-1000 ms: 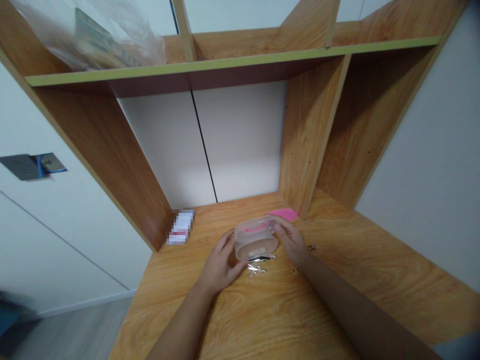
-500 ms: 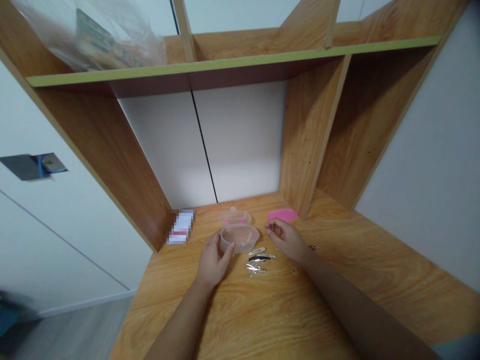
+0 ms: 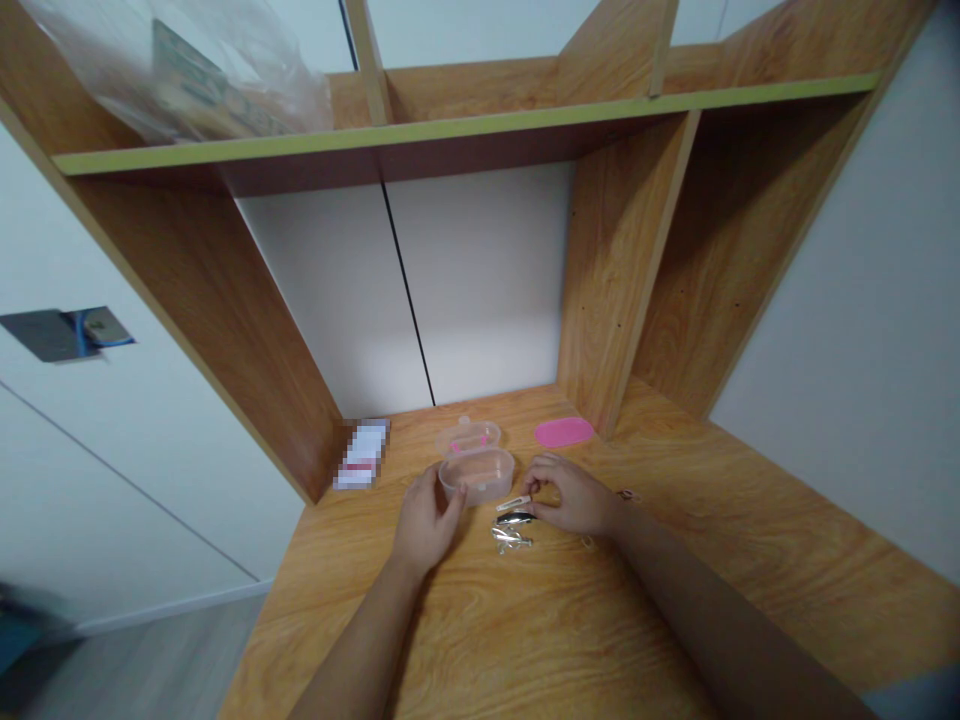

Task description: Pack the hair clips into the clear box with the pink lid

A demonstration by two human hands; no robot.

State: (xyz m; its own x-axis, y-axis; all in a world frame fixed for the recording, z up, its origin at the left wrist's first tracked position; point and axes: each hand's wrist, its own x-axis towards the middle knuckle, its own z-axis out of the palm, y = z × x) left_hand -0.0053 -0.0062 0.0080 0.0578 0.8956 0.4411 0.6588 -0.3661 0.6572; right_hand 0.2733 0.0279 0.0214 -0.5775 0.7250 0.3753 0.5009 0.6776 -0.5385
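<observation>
My left hand (image 3: pixel 427 520) rests against the near left wall of a clear plastic box (image 3: pixel 476 477), which stands on the wooden desk (image 3: pixel 450 620). The box's clear lid (image 3: pixel 466 437) lies open behind it, with pink marks on it. My right hand (image 3: pixel 566 497) curls over a group of metal hair clips, its fingertips at a beige-and-silver clip (image 3: pixel 513 503) and a black clip (image 3: pixel 514 518). Nothing shows held in those fingers. Silver clips (image 3: pixel 511 541) lie just nearer to me.
A flat pink pad (image 3: pixel 564 431) lies at the back corner of the desk, beside an upright wooden divider (image 3: pixel 611 290). A blurred packet (image 3: pixel 363 456) sits at the back left. Small thin loops (image 3: pixel 625 495) lie right of my right hand. A plastic bag (image 3: pixel 180 75) rests on the shelf overhead.
The box has gone from lifted in both hands, lid shut, to resting on the desk with its lid open behind. My right hand has let go and moved down onto the clips.
</observation>
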